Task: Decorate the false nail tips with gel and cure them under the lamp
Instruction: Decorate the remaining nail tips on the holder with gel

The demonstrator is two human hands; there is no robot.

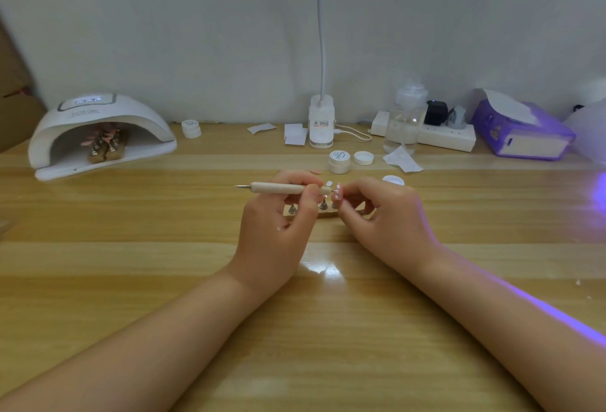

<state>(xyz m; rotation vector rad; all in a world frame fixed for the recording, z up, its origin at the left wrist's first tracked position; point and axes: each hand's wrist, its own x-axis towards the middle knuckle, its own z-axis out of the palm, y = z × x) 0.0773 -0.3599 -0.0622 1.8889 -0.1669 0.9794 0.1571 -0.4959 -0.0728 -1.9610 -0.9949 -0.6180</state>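
Left hand (278, 211) pinches thin wooden dotting pen (288, 187), right hand (380, 211) pinches small pink false nail tip (337, 195) over the wooden stand (324, 213) at centre table; tip likely light, slick, springy, so hold by its edges.

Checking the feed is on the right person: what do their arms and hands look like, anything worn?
Both forearms are bare to the frame edge: no sleeves, watch, bracelets, rings or gloves show. The left hand has a pale speck near its little finger. A streak of violet light runs along the right forearm behind the right hand.
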